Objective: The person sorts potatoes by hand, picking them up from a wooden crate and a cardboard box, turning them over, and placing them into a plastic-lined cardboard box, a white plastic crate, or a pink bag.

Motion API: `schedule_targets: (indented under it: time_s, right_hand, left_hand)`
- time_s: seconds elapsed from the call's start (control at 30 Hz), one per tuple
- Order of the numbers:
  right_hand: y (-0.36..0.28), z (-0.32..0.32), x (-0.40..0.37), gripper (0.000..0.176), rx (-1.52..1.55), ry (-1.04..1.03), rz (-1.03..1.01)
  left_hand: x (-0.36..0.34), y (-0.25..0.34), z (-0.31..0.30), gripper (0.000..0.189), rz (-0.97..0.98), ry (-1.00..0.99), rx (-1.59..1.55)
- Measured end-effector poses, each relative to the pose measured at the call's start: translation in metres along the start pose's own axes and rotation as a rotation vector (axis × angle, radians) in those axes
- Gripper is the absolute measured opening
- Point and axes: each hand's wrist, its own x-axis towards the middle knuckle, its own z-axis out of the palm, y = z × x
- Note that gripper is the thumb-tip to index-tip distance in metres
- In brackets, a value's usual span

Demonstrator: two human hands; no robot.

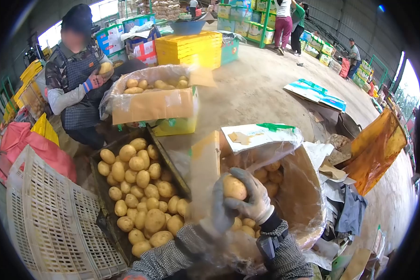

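Both my hands, in grey gloves, hold one potato (pixel 234 187) between them above an open cardboard box (pixel 205 175). My left hand (pixel 223 205) presses on its left side, slightly blurred, and my right hand (pixel 255 198) wraps its right side and top. Clear plastic (pixel 303 196) lines the box, and more potatoes (pixel 271 177) lie inside. To the left of my hands stands a dark crate (pixel 108 200) full of loose potatoes (pixel 142 177).
A co-worker (pixel 81 79) at the upper left holds a potato (pixel 106 70) beside another lined box (pixel 154 106). A white plastic crate (pixel 56 219) leans at the lower left. Yellow crates (pixel 189 49) are stacked behind. Scraps and a brown sheet (pixel 375 151) lie right.
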Motion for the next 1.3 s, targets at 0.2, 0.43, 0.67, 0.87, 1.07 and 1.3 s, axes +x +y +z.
schedule_targets:
  time_s: [0.2,0.43,0.67,0.87,1.07,1.3]
  right_hand:
    - [0.022,-0.002,-0.005,0.043,0.193,0.090,-0.049]
    - [0.011,-0.016,-0.002,0.049,0.153,0.136,-0.069]
    - [0.008,-0.007,-0.004,0.077,0.139,0.030,0.114]
    - [0.038,-0.015,-0.012,0.084,0.281,0.099,0.147]
    - [0.024,-0.018,-0.007,0.070,0.538,0.098,0.229]
    - [0.030,-0.020,-0.002,0.065,0.316,0.042,0.085]
  left_hand:
    - [0.010,0.013,-0.010,0.059,-0.816,-0.231,-2.042]
    - [0.014,0.004,-0.017,0.064,-0.805,-0.325,-2.133]
    - [0.021,0.020,-0.026,0.065,-0.836,-0.244,-1.927]
    - [0.019,0.023,-0.021,0.072,-0.782,-0.350,-1.706]
    - [0.019,0.021,-0.025,0.068,-0.736,-0.337,-1.770]
    - [0.017,0.022,-0.025,0.073,-0.696,-0.293,-1.804]
